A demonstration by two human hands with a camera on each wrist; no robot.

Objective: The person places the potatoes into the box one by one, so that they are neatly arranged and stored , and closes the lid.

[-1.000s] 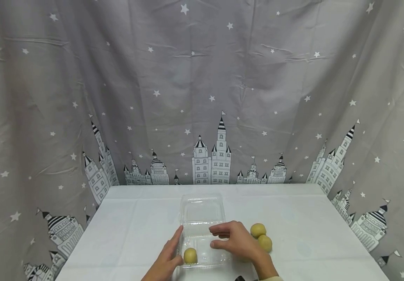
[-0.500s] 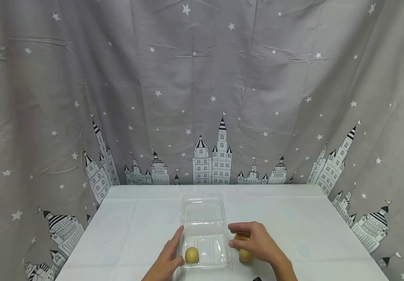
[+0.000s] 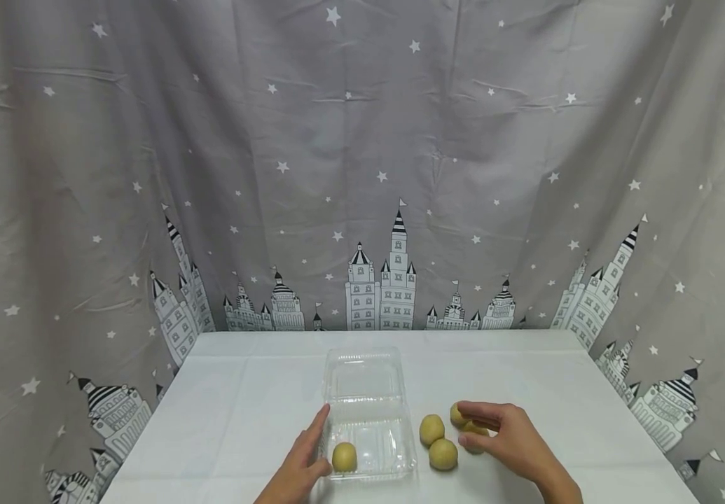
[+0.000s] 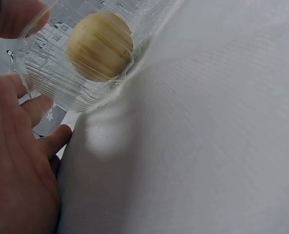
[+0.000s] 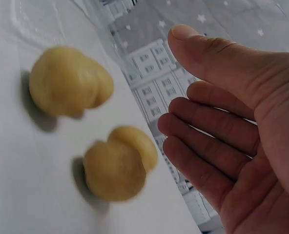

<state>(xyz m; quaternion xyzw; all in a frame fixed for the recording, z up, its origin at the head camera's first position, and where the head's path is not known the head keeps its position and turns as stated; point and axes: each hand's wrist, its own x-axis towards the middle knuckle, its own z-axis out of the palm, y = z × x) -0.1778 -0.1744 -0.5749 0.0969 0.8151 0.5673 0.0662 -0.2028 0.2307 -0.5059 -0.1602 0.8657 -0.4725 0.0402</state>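
Note:
A clear plastic clamshell box lies with its lid folded back, away from the person. Inside its near left part sits one round yellow ball, brown-streaked in the left wrist view; whether it is food is unclear. My left hand touches the box's left side, fingers extended along the wall and thumb by the near corner. To the box's right lie several similar balls, among them a near ball and another ball. My right hand hovers over the farther pair, fingers loosely bent, palm holding nothing.
A white cloth covers the table. Behind it hangs a grey curtain printed with stars and castles, which also closes in both sides.
My right hand has moved rightward, from over the box to beside the loose balls, uncovering the two nearest the box. The left hand and the ball in the box stay in place.

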